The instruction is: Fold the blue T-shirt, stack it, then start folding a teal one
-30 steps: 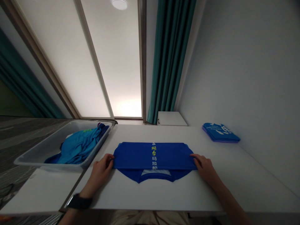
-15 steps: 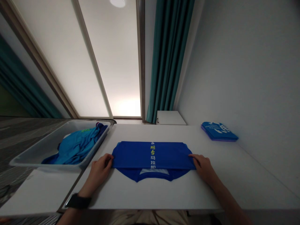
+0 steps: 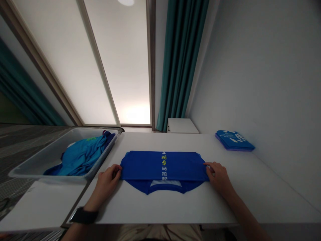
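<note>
Tugging unevenly could probably skew that folded blue shirt [image 3: 164, 170] lying right of the plastic bin [image 3: 35, 167], since the left hand [image 3: 108, 179] and right hand [image 3: 219, 175] are each just pinching a side edge tbh.

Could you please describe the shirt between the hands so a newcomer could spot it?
On the white table, a blue shirt lies between the left hand and the right hand. Unlike the crumpled clothes in the bin and the folded stack by the wall, it is broad, with a column of white and yellow characters.
</note>
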{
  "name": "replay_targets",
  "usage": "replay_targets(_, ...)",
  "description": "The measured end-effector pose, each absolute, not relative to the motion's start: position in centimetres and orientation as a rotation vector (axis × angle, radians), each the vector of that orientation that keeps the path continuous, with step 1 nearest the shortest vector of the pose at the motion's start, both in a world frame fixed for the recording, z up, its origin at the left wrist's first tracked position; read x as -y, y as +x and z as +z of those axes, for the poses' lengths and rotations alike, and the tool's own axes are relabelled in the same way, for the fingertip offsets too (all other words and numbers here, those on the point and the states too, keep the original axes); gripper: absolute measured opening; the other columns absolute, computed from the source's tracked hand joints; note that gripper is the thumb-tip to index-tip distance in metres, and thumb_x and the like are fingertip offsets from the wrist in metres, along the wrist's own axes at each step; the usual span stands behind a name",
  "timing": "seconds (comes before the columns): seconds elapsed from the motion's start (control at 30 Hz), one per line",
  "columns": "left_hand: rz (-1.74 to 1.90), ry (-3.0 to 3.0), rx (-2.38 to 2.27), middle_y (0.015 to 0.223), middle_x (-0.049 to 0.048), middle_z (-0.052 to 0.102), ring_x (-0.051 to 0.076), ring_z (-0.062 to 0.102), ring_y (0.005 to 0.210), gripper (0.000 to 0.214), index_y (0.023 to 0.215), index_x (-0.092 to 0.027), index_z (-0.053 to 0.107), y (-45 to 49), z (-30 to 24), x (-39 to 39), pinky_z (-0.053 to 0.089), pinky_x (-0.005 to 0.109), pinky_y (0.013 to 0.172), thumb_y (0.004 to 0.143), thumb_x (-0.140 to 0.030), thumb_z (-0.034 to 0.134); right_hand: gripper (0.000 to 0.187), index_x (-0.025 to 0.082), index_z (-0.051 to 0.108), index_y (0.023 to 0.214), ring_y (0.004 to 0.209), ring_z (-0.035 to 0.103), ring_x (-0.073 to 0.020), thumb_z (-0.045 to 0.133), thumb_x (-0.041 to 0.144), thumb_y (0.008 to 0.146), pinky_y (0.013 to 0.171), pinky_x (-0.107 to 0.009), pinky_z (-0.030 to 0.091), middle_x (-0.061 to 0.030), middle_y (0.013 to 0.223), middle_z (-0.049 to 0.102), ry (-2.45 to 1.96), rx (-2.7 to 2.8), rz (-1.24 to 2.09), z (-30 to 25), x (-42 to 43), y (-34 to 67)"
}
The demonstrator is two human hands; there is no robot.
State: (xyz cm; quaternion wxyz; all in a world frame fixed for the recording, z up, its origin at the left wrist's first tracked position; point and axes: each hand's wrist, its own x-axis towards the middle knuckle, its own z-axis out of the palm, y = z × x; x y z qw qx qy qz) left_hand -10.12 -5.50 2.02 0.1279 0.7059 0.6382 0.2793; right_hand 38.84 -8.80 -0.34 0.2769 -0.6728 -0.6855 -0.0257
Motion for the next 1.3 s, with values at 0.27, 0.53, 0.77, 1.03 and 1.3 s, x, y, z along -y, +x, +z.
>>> replay_targets(0.27,0.862,2.022,-1.832,0.068,0.0007,0.064,0.019,0.060,0.063,0.023,0.089,-0.021,0.062,-9.9,2.3,5.8,0.043,0.027,0.059,0.082,-0.039,0.049,0.028,0.021,0.065,0.101,0.092,0.057,-0.0239,0.039,0.023,0.093,0.081,-0.037,0.037,-0.0081,0.095,0.066,-1.614,2.067,-0.055,2.9,6.4,31.2)
replay_targets(0.53,0.888,1.957,-1.827,0.067,0.0002,0.064,0.019,0.059,0.062,0.022,0.088,-0.021,0.062,-9.8,2.2,5.9,0.042,0.028,0.060,0.083,-0.037,0.048,0.024,0.020,0.064,0.107,0.095,0.055,-0.0223,0.044,0.016,0.094,0.084,-0.037,0.037,-0.0072,0.098,0.063,-1.266,2.383,0.159,4.7,4.5,19.2)
replay_targets(0.77,0.914,1.925,-1.798,0.072,0.0016,0.066,0.020,0.061,0.067,0.022,0.089,-0.021,0.062,-9.6,2.5,6.3,0.044,0.030,0.063,0.084,-0.036,0.048,0.024,0.021,0.059,0.115,0.104,0.051,-0.0231,0.049,0.020,0.093,0.090,-0.037,0.040,-0.0085,0.110,0.059,-1.083,2.526,0.219,4.2,4.4,12.0)
replay_targets(1.03,0.920,1.916,-1.781,0.074,0.0027,0.067,0.020,0.061,0.069,0.022,0.088,-0.020,0.062,-9.6,2.7,6.5,0.044,0.031,0.066,0.086,-0.035,0.046,0.043,0.020,0.046,0.137,0.129,0.040,-0.0274,0.043,0.038,0.098,0.108,-0.047,0.031,-0.0138,0.138,0.048,-1.100,2.577,0.212,2.3,5.2,10.6)
replay_targets(1.3,0.824,1.987,-1.610,0.078,0.0032,0.069,0.020,0.060,0.071,0.029,0.089,-0.020,0.067,-9.1,3.6,7.7,0.044,0.034,0.076,0.090,-0.038,0.044,0.045,0.023,0.045,0.140,0.131,0.039,-0.0266,0.043,0.040,0.097,0.111,-0.047,0.028,-0.0117,0.140,0.048,-1.016,2.658,0.276,2.8,5.7,14.0)
